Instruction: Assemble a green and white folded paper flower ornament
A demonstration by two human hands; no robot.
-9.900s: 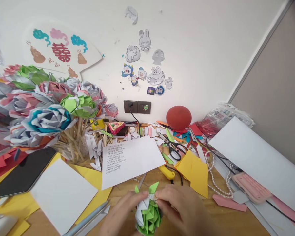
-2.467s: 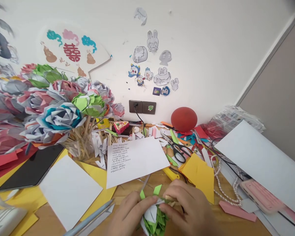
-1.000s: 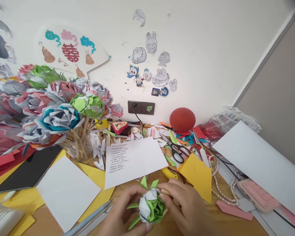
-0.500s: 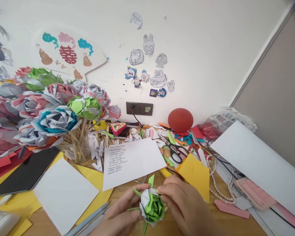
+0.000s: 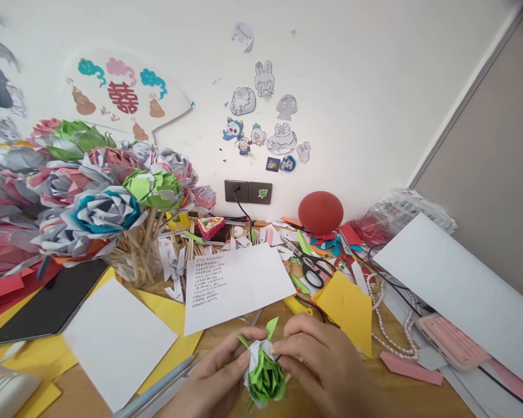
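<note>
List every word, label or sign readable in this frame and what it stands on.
"囍", red, on the white paper fan on the wall.
Handwritten lines on the white sheet: too small to read.
Green sticker on the wall socket: no text legible.
Cartoon stickers: pictures only, no words readable.

Left hand [image 5: 220, 377] and right hand [image 5: 326, 368] grip a green-and-white paper flower [image 5: 264, 371] above the cluttered wooden desk [image 5: 401, 389].
</note>
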